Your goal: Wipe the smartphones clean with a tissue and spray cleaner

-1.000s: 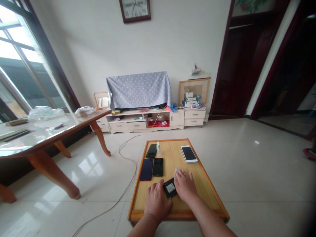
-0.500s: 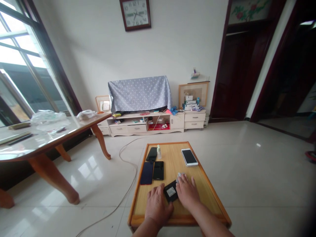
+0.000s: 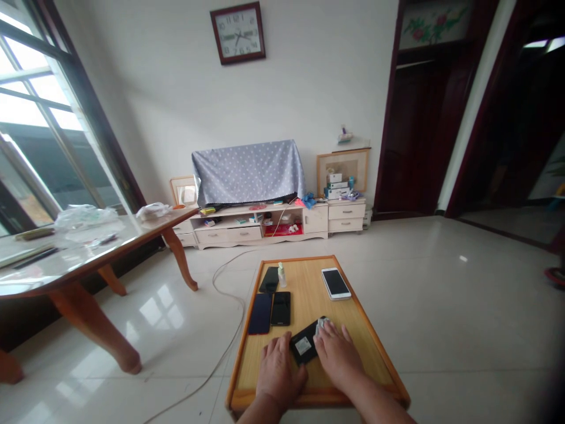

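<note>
A flat black phone with a whitish label on the side facing up lies aslant on the small wooden table. My left hand grips its left end, with the fingers at the upper edge and the thumb at the lower one. Under the fingertips of my right hand is a crumpled pale wipe or cloth, pressed against the phone's right end. That hand covers part of the phone and of the wipe.
On the table's left side lie a dark blue phone, a black phone and another dark phone, with a small bottle beside it. A white phone lies far right. A larger table stands left; a cable crosses the floor.
My right hand has slid slightly down with the wipe, uncovering more of the phone's upper right end. My left hand keeps its hold. The whole view has shifted a little.
</note>
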Available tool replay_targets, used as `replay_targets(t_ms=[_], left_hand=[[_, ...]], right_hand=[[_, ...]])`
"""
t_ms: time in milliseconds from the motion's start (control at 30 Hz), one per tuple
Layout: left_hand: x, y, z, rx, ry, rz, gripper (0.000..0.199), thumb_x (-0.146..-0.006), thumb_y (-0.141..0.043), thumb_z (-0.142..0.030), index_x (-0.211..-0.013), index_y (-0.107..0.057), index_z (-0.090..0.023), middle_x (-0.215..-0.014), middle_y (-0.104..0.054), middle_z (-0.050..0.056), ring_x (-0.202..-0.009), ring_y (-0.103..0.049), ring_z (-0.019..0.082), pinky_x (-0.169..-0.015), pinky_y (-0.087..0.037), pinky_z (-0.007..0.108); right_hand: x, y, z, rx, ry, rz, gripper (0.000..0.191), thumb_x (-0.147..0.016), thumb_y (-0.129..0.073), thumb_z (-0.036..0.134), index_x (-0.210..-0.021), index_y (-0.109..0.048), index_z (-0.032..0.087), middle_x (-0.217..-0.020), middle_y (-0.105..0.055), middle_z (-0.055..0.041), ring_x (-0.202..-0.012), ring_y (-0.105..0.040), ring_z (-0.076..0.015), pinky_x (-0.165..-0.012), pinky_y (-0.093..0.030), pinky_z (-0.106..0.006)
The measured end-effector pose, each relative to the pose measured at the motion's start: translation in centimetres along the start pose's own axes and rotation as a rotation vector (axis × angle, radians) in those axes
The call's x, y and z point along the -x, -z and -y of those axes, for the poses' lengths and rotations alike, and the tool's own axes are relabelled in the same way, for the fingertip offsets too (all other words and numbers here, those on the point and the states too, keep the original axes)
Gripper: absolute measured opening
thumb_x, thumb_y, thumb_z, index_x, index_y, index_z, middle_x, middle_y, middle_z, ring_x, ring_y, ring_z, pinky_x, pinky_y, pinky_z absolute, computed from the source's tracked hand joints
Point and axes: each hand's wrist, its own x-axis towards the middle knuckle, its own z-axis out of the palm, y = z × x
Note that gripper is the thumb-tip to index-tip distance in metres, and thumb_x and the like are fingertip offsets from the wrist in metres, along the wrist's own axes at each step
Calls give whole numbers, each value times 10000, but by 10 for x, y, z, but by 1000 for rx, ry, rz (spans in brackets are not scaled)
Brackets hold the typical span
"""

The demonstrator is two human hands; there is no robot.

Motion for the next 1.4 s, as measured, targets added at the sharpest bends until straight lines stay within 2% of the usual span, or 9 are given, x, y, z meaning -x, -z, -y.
replay_targets(t_ms=[167,233,467,533,733,867,1067,1267,1400], left_hand=[[-1,-4,1,-25,-1,23,704,-773,-570,-313,-1452,-444,-173,-1433,-598,123,-1315,-488,282,-1149,-276,380],[-1,-3,0,-30,-6,22,697,-775,-571,-312,-1445,-448,-167,-1423,-605,127,-1303,-496,281,-1144,-285,380],[-1,0,-8,-10,-8,-20,720,-735,-630,-360,-1415,-473,-183,-1358,-636,126,-1294,-507,288,-1128,-295,385],[-1,-2,-7,-4,-10,-25,714,-738,-629,-362,-1411,-474,-182,-1359,-634,125,-1295,-503,289,-1124,-294,385],[-1,-6,-3,7,-1,-11,699,-724,-583,-243,-1411,-465,-197,-1372,-627,112,-1288,-500,265,-1122,-278,365],[0,-5,-4,8,-9,-37,679,-752,-621,-366,-1396,-487,-199,-1345,-637,120,-1284,-500,295,-1107,-291,392],[2,-3,-5,16,-31,-60,680,-736,-642,-359,-1386,-504,-212,-1306,-659,100,-1255,-519,285,-1098,-301,387],[2,-1,-4,35,-45,-56,665,-757,-642,-388,-1386,-507,-222,-1310,-662,91,-1277,-503,272,-1106,-312,374],[1,-1,-2,23,-31,-21,695,-712,-615,-247,-1396,-493,-224,-1327,-659,89,-1279,-505,259,-1116,-307,361]], right_hand=[[27,-16,30,-163,267,58,532,-1068,-283,409,-1469,-569,206,-1553,-490,-98,-1480,-386,-258,-1261,-119,-472],[31,-13,30,-183,293,72,527,-1073,-276,407,-1473,-563,220,-1538,-512,-91,-1467,-408,-252,-1260,-112,-479],[6,11,-14,-31,-1,17,610,-1071,-235,472,-1450,-586,147,-1534,-497,-152,-1462,-410,-302,-1243,-124,-525],[11,8,-10,-33,5,20,612,-1067,-247,482,-1441,-596,147,-1543,-485,-151,-1471,-396,-303,-1246,-123,-517],[36,-4,22,-169,258,80,561,-1081,-246,451,-1458,-580,204,-1536,-508,-105,-1465,-410,-250,-1256,-111,-474],[22,4,1,-103,125,62,583,-1080,-231,473,-1427,-612,200,-1520,-525,-122,-1448,-434,-275,-1243,-125,-510],[3,12,-34,-36,-13,26,623,-1073,-224,491,-1427,-603,146,-1538,-491,-168,-1474,-388,-314,-1219,-180,-540],[22,4,2,-34,39,18,616,-1064,-277,484,-1393,-630,101,-1524,-500,-196,-1466,-394,-339,-1236,-160,-516],[39,-1,30,-120,186,45,582,-1070,-287,466,-1398,-633,132,-1489,-548,-173,-1438,-444,-303,-1236,-194,-469]])
